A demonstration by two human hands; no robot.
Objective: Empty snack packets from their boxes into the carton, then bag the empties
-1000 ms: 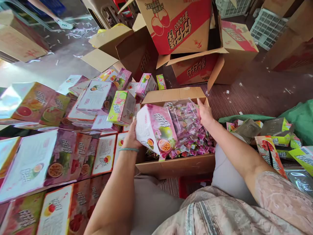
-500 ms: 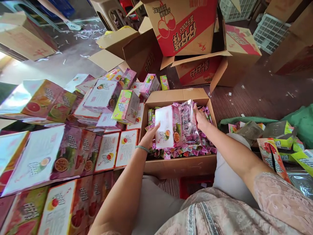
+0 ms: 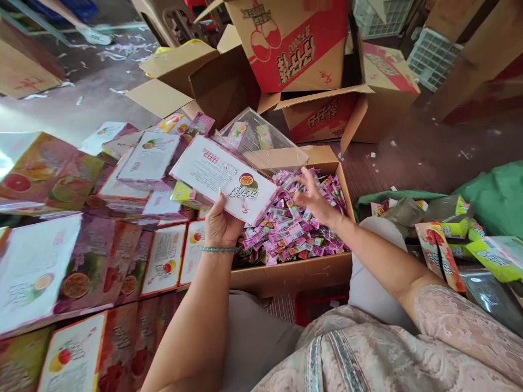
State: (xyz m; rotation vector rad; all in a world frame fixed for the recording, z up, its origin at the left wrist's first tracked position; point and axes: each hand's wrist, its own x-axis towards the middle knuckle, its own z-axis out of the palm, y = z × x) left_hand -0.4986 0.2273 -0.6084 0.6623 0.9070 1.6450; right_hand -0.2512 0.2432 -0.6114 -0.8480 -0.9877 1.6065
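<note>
The left hand (image 3: 220,223) grasps a flat pink-and-white printed paperboard carton (image 3: 223,177) from below, tilted to keep it clear of a brown cardboard box (image 3: 290,275). The right hand (image 3: 316,198) stays open, fingers spread, just above loose pink foil-wrapped sweets (image 3: 290,228) inside the box.

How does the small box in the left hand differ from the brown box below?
The printed box is white and pink; the carton is plain brown. The box is smaller than the carton. The left hand holds the box up, tilted; the carton sits low, open, full of pink sachets. Both are rectangular.
</note>
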